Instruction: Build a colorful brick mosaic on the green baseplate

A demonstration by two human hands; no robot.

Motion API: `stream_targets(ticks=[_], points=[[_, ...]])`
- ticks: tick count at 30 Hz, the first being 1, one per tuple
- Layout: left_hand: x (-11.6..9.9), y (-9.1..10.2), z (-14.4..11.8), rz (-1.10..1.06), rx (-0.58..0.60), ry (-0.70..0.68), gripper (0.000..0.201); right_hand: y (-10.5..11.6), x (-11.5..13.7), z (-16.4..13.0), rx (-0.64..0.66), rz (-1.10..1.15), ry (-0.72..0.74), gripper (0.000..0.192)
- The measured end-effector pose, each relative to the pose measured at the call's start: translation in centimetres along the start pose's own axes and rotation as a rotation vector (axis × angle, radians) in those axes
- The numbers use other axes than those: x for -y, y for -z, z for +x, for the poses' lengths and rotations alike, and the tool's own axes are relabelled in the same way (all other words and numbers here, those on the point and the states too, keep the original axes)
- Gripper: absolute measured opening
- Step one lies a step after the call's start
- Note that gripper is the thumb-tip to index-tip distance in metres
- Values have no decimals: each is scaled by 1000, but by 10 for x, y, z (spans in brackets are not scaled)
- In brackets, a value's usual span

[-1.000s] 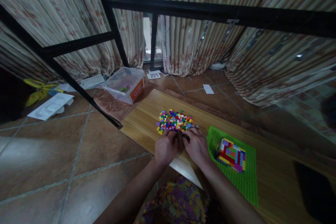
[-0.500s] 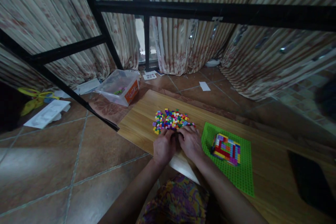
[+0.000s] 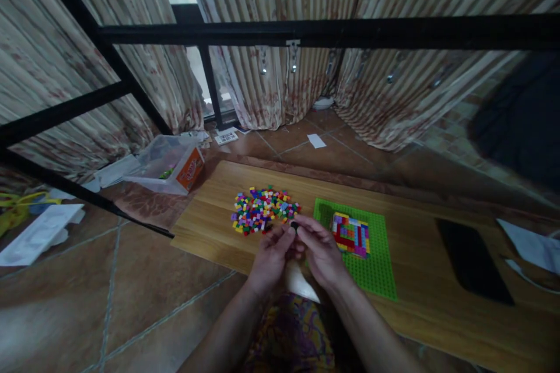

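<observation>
A small black piece (image 3: 294,225), too small to name its kind for sure, is pinched at the fingertips where my two hands meet. My left hand (image 3: 272,256) is closed, its thumb against the piece from the left. From the other side my right hand (image 3: 322,249) closes on the same piece with thumb and forefinger. Just beyond the fingers lies a loose pile of small toy bricks (image 3: 265,210) in many colours. Right of my right hand, a square build of coloured bricks (image 3: 351,235) sits on a green baseplate (image 3: 378,271).
The wooden table (image 3: 420,303) carries a black flat object (image 3: 475,259), with white paper (image 3: 529,242) and a cable further right. A clear plastic box (image 3: 160,178) with an orange label stands beyond the table's left end. A black metal frame (image 3: 280,35) crosses before the curtains.
My hands have lifted slightly back from the pile's near edge, and the black piece now shows between the fingertips. The view has turned to the right.
</observation>
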State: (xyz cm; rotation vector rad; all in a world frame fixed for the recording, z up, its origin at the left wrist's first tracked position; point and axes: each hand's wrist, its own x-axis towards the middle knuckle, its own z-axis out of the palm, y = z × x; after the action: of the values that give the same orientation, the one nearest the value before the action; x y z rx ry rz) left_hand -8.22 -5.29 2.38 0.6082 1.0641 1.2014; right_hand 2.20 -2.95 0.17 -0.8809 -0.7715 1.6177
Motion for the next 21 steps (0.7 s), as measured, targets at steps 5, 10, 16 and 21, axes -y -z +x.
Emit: stream_targets(ticks=[5,10,16,21], points=[[2,-9,-3,256,-2,-140,36,13,15,-9,-51,-172,106,25],[3,-15,-8,734,47,-330,27,26,34,-18,-62,-419,178,21],[4,-28,-12,907,200,-363,21,46,39,-32,-78,-421,156,23],[11,-33,-7,936,266,-333,21,64,40,-41,-139,-171,73,27]])
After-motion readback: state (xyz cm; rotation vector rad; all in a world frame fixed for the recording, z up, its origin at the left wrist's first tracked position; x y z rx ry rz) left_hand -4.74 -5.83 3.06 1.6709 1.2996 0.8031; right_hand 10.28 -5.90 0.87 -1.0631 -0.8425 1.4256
